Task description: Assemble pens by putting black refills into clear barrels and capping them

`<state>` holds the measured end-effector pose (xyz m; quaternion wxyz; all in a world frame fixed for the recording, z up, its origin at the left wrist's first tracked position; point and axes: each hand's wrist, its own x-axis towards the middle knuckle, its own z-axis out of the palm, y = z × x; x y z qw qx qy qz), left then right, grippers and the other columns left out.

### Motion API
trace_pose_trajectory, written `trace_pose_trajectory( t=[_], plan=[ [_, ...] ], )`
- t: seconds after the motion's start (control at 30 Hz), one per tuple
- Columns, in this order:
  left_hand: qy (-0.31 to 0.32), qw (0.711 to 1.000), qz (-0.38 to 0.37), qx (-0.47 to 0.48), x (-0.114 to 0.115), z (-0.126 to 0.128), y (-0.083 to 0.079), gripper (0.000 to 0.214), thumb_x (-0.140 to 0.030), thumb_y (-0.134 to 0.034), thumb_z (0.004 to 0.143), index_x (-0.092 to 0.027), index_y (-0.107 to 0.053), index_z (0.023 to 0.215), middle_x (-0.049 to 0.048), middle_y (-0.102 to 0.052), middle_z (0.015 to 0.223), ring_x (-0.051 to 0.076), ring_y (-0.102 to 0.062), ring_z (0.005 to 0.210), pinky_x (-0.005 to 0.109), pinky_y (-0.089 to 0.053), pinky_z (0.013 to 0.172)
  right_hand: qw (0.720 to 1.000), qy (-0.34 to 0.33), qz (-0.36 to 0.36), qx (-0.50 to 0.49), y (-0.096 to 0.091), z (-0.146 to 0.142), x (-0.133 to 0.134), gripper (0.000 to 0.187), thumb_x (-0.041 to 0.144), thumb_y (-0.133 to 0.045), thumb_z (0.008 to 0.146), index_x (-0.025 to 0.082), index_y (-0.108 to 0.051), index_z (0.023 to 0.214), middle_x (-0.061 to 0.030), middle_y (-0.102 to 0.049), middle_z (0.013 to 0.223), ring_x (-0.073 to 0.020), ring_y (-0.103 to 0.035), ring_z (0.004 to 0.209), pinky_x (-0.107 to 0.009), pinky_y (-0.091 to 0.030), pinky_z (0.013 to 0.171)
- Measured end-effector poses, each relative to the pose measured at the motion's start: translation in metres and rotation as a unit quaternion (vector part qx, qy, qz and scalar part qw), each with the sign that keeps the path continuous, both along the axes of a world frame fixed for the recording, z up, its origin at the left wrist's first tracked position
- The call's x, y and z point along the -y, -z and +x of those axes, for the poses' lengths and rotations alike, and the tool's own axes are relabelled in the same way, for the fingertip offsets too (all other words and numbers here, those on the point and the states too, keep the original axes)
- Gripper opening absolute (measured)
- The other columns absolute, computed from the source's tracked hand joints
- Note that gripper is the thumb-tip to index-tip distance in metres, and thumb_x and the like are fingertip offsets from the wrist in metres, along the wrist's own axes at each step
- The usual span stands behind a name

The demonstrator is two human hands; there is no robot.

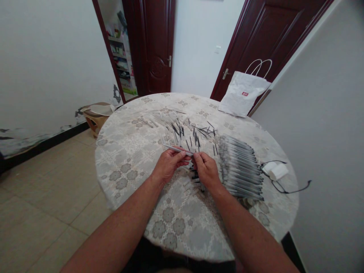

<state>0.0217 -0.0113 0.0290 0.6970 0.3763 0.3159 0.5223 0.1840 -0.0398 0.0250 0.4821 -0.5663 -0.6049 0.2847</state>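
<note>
Head view: shows a slim pale rod (173,147) over the counter (196,235), pointing toward 10 o'clock, with fingers (179,155) of left hand (168,163) clamped on it and those of right hand (206,166) pinching its 4 o'clock end. Beyond, shows dark sticks (182,131) at 12, stacked pens (240,167) at 3, white bag (240,91) at 1.
</note>
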Motion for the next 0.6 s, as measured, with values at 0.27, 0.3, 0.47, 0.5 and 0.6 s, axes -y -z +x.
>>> trace_pose_trajectory(
  t=[0.27,0.3,0.47,0.5,0.6],
  plan=[
    [-0.020,1.000,0.005,0.003,-0.0006,-0.0010,0.0006,0.032,-0.031,-0.083,0.074,-0.014,-0.066,0.095,0.0070,-0.074,0.089,0.017,-0.072,0.078,0.029,-0.059,0.070,0.998,-0.001,0.056,0.009,-0.0031,-0.0008,0.0050,0.027,0.042,-0.058,0.092,0.022,-0.060,0.109,0.0002,-0.067,0.084,-0.0149,-0.058,0.067,-0.026,-0.043,0.063],
    [-0.016,1.000,0.005,0.003,-0.0006,-0.0010,0.0007,0.032,-0.031,-0.083,0.074,-0.014,-0.065,0.094,0.0070,-0.074,0.089,0.017,-0.071,0.077,0.029,-0.059,0.070,0.998,0.000,0.061,0.019,-0.0032,-0.0010,0.0051,0.025,0.040,-0.060,0.091,0.022,-0.061,0.108,-0.0001,-0.067,0.085,-0.0152,-0.058,0.068,-0.026,-0.043,0.064],
    [-0.001,1.000,0.004,-0.002,0.0007,0.0002,0.0003,0.033,-0.032,-0.084,0.073,-0.014,-0.066,0.094,0.0073,-0.073,0.090,0.017,-0.071,0.077,0.032,-0.059,0.072,0.998,-0.020,0.037,0.044,-0.0009,-0.0010,0.0047,0.030,0.045,-0.048,0.099,0.022,-0.064,0.088,-0.0002,-0.065,0.076,-0.0160,-0.057,0.068,-0.025,-0.040,0.062],
    [0.000,1.000,0.005,-0.004,0.0009,0.0005,0.0003,0.033,-0.032,-0.084,0.073,-0.014,-0.066,0.094,0.0074,-0.073,0.090,0.017,-0.071,0.077,0.032,-0.059,0.072,0.998,-0.028,0.029,0.041,-0.0002,-0.0007,0.0046,0.035,0.046,-0.044,0.100,0.023,-0.063,0.083,-0.0003,-0.064,0.075,-0.0159,-0.057,0.067,-0.025,-0.039,0.061],
    [-0.003,1.000,0.006,-0.010,0.0007,0.0005,0.0010,0.033,-0.033,-0.083,0.074,-0.014,-0.066,0.094,0.0076,-0.073,0.091,0.017,-0.071,0.076,0.032,-0.059,0.072,0.999,-0.024,0.024,0.018,0.0012,0.0000,0.0047,0.037,0.047,-0.040,0.101,0.023,-0.062,0.084,-0.0001,-0.064,0.075,-0.0155,-0.056,0.066,-0.025,-0.040,0.061]
  ],
)
